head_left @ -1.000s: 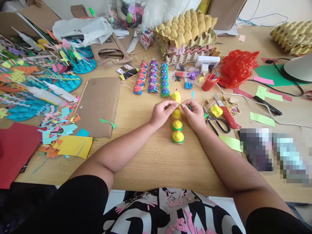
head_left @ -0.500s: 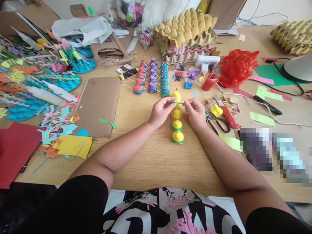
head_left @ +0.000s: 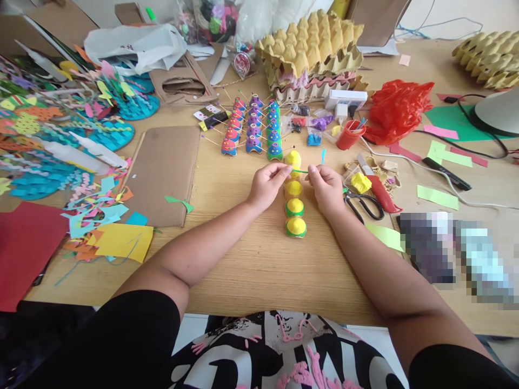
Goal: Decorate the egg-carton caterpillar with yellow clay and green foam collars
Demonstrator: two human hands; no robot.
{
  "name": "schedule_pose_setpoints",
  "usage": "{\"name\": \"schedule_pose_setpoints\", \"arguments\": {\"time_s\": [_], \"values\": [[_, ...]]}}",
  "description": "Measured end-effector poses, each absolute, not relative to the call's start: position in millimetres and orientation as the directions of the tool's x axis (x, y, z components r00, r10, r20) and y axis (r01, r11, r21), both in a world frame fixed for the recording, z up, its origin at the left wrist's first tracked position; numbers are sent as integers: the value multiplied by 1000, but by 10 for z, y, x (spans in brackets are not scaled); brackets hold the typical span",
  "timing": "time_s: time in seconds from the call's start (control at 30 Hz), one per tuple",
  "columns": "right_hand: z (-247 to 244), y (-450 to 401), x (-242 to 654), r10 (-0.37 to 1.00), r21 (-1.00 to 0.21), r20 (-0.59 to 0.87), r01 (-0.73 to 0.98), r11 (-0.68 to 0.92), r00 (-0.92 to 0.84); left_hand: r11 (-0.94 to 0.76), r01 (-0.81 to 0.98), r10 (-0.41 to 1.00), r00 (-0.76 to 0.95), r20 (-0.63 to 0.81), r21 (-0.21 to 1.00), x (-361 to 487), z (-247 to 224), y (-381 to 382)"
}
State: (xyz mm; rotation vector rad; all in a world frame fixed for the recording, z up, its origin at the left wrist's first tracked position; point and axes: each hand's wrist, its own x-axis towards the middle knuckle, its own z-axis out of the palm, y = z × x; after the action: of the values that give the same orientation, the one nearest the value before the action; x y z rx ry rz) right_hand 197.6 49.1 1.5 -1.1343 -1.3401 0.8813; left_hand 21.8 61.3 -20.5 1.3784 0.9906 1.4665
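A thin green strip (head_left: 300,171), perhaps modelling clay, is stretched level between my two hands. My left hand (head_left: 268,186) pinches its left end between thumb and forefinger. At the right end, my right hand (head_left: 325,186) grips it in the same way. Just behind and below the strip stands an egg-carton row (head_left: 294,207) of yellow-topped bumps; the two nearest bumps have green bands round their bases. Part of the row is hidden by the strip and my fingers. Beyond it are finished-looking red, purple (head_left: 253,127) and green-blue (head_left: 274,129) carton caterpillars with sticks poking out.
Scissors (head_left: 367,205), a red-handled cutter (head_left: 381,192) and a yellow clay lump (head_left: 360,182) lie right of my right hand. A cardboard sheet (head_left: 162,173) lies to the left. Stacked egg trays (head_left: 310,48) and a red plastic bag (head_left: 401,111) stand farther back.
My left fingers have shifted slightly right along the green strip, and the strip between the hands sits at nearly the same height. The camera view has moved a little.
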Motion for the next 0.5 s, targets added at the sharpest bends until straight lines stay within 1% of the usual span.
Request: {"name": "schedule_pose_setpoints", "arguments": {"time_s": [0.13,0.3,0.5], "values": [[15,496,1973,966,-964,248,116,239,75,-293,-79,956,-11,293,953,220,-212,617],[-17,517,1975,960,-961,268,98,260,82,-307,-141,951,-10,309,941,243,-187,626],[-47,528,1980,961,-964,261,74,254,92,-315,-130,949,-15,316,940,243,-238,659]]}}
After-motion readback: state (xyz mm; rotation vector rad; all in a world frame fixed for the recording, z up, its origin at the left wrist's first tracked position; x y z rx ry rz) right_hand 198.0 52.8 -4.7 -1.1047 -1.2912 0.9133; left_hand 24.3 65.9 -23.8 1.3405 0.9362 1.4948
